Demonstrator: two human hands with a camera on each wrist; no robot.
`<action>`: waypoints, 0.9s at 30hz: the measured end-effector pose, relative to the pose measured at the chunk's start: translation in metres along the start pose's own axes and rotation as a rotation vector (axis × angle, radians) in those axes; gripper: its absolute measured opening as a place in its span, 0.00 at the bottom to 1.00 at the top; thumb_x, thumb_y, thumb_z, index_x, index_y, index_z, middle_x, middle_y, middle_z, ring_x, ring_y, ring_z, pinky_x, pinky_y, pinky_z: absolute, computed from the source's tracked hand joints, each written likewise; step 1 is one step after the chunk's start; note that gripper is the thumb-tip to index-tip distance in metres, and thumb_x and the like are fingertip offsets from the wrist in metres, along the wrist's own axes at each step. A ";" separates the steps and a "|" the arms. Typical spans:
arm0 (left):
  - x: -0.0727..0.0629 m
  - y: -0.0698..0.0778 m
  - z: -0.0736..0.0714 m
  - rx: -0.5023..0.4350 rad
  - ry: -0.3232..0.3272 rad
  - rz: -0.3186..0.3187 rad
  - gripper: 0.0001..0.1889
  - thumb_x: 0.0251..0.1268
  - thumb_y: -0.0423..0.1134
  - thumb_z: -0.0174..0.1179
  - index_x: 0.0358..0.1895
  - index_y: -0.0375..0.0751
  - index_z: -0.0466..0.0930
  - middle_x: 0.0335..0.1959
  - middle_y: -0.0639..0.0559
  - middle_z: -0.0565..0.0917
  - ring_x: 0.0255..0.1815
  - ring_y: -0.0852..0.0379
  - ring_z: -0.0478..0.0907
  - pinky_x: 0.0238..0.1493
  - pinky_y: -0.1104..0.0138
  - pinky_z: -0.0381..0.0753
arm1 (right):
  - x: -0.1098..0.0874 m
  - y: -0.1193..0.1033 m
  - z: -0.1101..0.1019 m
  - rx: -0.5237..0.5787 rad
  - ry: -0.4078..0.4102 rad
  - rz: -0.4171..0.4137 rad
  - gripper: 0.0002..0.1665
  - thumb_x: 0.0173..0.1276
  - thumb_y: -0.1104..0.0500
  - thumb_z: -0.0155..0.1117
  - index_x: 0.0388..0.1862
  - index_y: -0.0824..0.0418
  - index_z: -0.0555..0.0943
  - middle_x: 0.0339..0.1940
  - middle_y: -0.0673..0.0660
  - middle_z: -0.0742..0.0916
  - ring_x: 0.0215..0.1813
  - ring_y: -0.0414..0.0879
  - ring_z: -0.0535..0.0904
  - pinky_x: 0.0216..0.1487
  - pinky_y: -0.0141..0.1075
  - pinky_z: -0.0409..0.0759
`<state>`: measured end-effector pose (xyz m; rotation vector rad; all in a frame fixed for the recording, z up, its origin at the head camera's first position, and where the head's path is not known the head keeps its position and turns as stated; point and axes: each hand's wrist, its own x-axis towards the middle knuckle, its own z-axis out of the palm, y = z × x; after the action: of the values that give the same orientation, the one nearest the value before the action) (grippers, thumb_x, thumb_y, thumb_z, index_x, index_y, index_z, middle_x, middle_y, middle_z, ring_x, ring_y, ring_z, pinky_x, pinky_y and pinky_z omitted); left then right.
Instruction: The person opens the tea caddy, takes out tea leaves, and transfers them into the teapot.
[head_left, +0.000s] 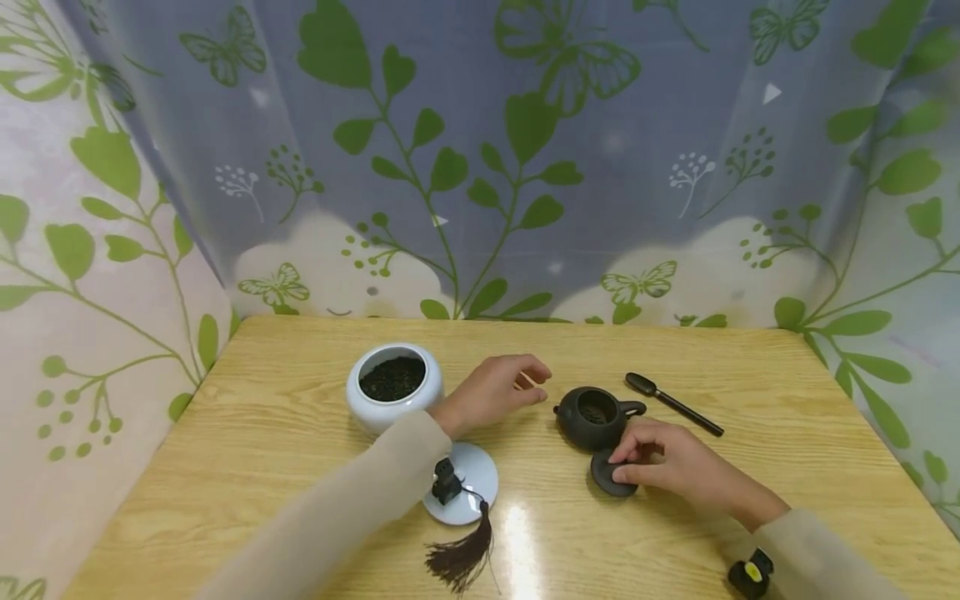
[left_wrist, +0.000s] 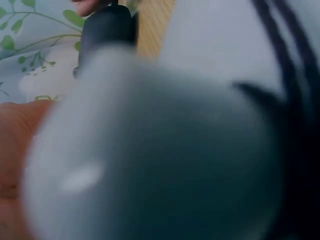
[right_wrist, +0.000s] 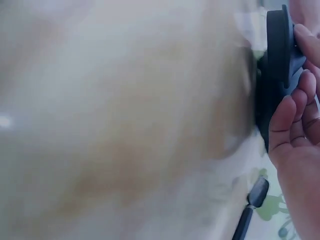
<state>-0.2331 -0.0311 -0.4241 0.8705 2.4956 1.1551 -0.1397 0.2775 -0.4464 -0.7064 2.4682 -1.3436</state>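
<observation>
My right hand pinches a round dark teapot lid in the head view, just in front of the teapot. In the right wrist view, the lid stands edge-on at the fingertips. The dark teapot is uncovered, with dark bits inside that look like tea leaves. My left hand hovers to the left of it, fingers loosely bent and holding nothing. Left of that hand sits a white jar of dark loose tea. A blurred pale surface fills most of the left wrist view.
Behind the right hand lies a dark tea scoop. A white jar lid rests near my left forearm, with a small dark figure and a brown tassel on it. Patterned curtains border the wooden table.
</observation>
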 end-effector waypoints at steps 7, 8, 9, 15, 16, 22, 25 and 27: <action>0.001 -0.001 0.010 -0.022 -0.023 -0.007 0.14 0.82 0.41 0.65 0.63 0.42 0.86 0.55 0.52 0.91 0.55 0.54 0.88 0.57 0.64 0.87 | 0.011 -0.009 -0.011 0.008 0.066 0.012 0.03 0.76 0.59 0.75 0.45 0.52 0.91 0.42 0.50 0.85 0.43 0.43 0.78 0.42 0.33 0.80; 0.001 -0.001 0.010 -0.017 -0.022 -0.005 0.14 0.83 0.41 0.64 0.63 0.43 0.86 0.54 0.53 0.91 0.55 0.55 0.87 0.57 0.64 0.87 | 0.011 -0.010 -0.012 0.022 0.074 0.012 0.03 0.76 0.60 0.74 0.45 0.53 0.91 0.42 0.50 0.85 0.43 0.43 0.78 0.42 0.34 0.80; 0.001 0.000 0.011 -0.017 -0.021 -0.005 0.14 0.83 0.42 0.64 0.63 0.44 0.86 0.54 0.54 0.91 0.55 0.55 0.87 0.57 0.64 0.87 | 0.012 -0.010 -0.014 0.035 0.081 0.013 0.03 0.76 0.60 0.74 0.46 0.54 0.91 0.42 0.51 0.85 0.43 0.44 0.78 0.42 0.34 0.80; 0.003 0.005 0.014 0.013 -0.051 0.008 0.13 0.80 0.46 0.67 0.60 0.47 0.88 0.50 0.56 0.92 0.51 0.60 0.87 0.53 0.68 0.86 | 0.022 -0.015 -0.024 0.018 0.139 0.093 0.06 0.78 0.54 0.73 0.48 0.55 0.89 0.43 0.53 0.84 0.44 0.46 0.79 0.44 0.35 0.81; 0.003 0.006 0.015 0.022 -0.056 0.016 0.13 0.80 0.46 0.68 0.59 0.47 0.88 0.49 0.57 0.92 0.50 0.61 0.87 0.52 0.69 0.86 | 0.024 -0.015 -0.025 0.003 0.151 0.109 0.07 0.78 0.53 0.73 0.48 0.54 0.89 0.43 0.54 0.84 0.44 0.46 0.79 0.45 0.35 0.81; 0.005 0.011 0.019 0.061 -0.054 0.050 0.08 0.78 0.44 0.70 0.53 0.48 0.89 0.45 0.56 0.92 0.46 0.64 0.87 0.48 0.72 0.84 | 0.038 -0.017 -0.025 -0.057 0.194 0.157 0.11 0.78 0.48 0.74 0.49 0.53 0.90 0.43 0.54 0.85 0.46 0.47 0.81 0.48 0.35 0.83; 0.005 0.011 0.020 0.056 -0.049 0.049 0.07 0.78 0.43 0.70 0.52 0.49 0.90 0.43 0.57 0.93 0.44 0.65 0.87 0.47 0.72 0.83 | 0.043 -0.018 -0.024 -0.061 0.205 0.167 0.12 0.77 0.48 0.75 0.49 0.53 0.90 0.44 0.54 0.86 0.46 0.48 0.82 0.46 0.35 0.83; 0.005 0.012 0.020 0.051 -0.049 0.050 0.06 0.78 0.43 0.69 0.51 0.50 0.91 0.43 0.57 0.93 0.44 0.65 0.87 0.46 0.72 0.84 | 0.045 -0.019 -0.023 -0.069 0.207 0.162 0.12 0.76 0.48 0.76 0.49 0.54 0.89 0.43 0.55 0.85 0.45 0.48 0.81 0.44 0.35 0.83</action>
<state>-0.2228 -0.0100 -0.4284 0.9682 2.4870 1.0769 -0.1827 0.2619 -0.4167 -0.3880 2.6777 -1.3364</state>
